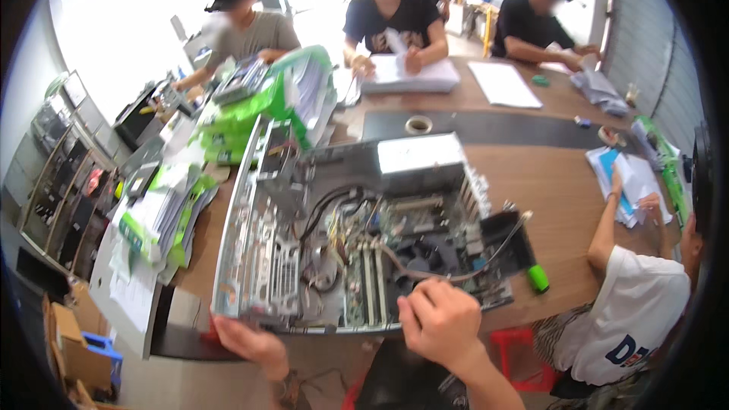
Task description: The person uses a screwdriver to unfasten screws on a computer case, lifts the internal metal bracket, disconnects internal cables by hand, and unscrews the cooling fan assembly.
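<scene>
Head view puts the open computer case (277, 262) between my two hands and just beyond them, its exposed insides facing up and its near side at or past the edge of the table (547, 190). My left hand (254, 343) is against the near left corner, palm turned upward; some fingers are hidden, so I cannot tell whether they grip the metal or only prop it. My right hand (444, 323) is curled over the near side, right of centre, thumb drawn up to the forefinger; I cannot tell whether it pinches anything. Just beyond its knuckles lie the dark fan (429, 254) and the loose grey cable (463, 279), which arcs away to the right; pale upright slots (372, 281) sit to its left. To handle this well, I judge the left hand should bear the corner from below, clear of raw sheet-metal edges, so the case cannot tip toward me while the right works close in. The right wants a light touch, fingertips clear of the board, with the grey cable eased aside rather than tugged. The bright green object (538, 279), right of my right hand beside the case, is best left unknocked.
</scene>
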